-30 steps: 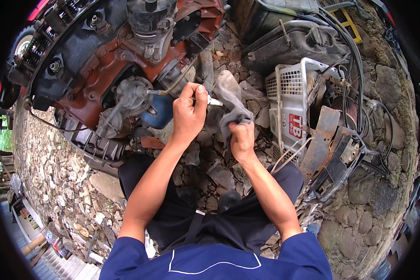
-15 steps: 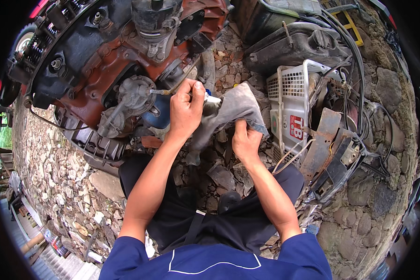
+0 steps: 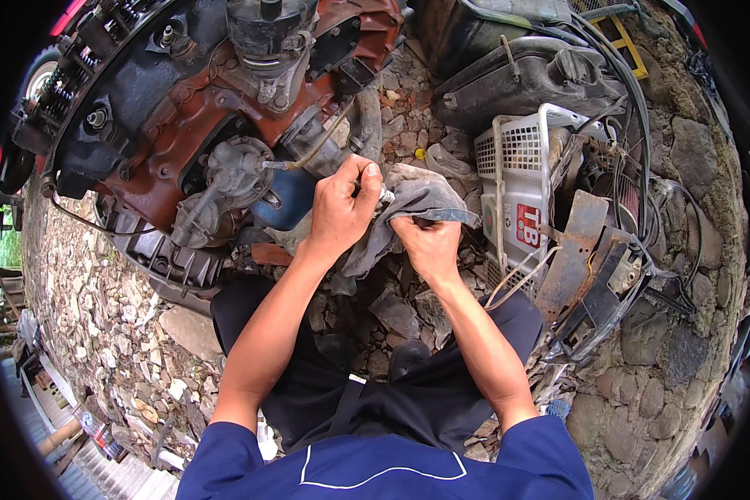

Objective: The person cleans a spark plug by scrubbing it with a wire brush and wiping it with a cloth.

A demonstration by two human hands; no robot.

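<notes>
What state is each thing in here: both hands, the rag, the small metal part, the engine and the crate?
left hand: closed around small metal part.
right hand: gripping grey rag.
small metal part: held, tip poking into the rag.
grey rag: crumpled, draped between the hands.
engine: grimy, rusty, resting on stones.
white plastic crate: lying tilted among scrap.

Rag (image 3: 417, 208): soft grey cloth, matt, creased. Engine (image 3: 200, 108): cast metal, rusty red & grimy black, rough. Crate (image 3: 521, 179): white plastic mesh, dull; ground (image 3: 100, 308): rough stone.
</notes>
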